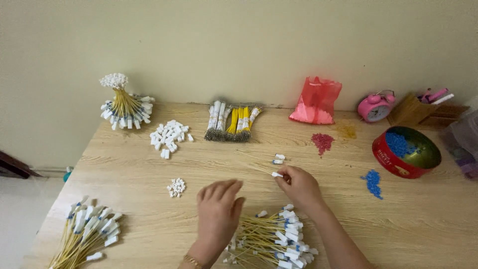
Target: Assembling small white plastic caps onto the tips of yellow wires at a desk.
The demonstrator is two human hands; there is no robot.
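A yellow wire [263, 169] with a white tip was pinched between the fingers [282, 178] of the right hand [300, 187], out over the middle of the wooden table [428, 224]. Two more wires [266, 158] were seen lying just beyond it, their white tips side by side. The left hand [218, 211] was held flat above the table, palm down, fingers loosely spread and grasping nothing, and a thin bracelet [191, 260] was worn at its wrist. Right beneath both wrists a pile [271, 239] of yellow wires with white and blue tips was spread at the near edge.

Off to the near left, a second pile [87, 231] of the same wires was fanned out. A small cluster [176, 187] of white caps was set left of the hands, and a larger heap [170, 135] farther back. By the wall, a standing bundle [122, 102] was topped with white caps, and flat bundles [233, 122] of white and yellow wires were laid beside it. To the right, a red bag [316, 101], a pink clock [375, 106] and a wooden holder [413, 110] were lined along the wall. A red tin [393, 154] holding blue beads was placed at the right, with loose blue beads [373, 182] just beside it and red grains [322, 141] farther back
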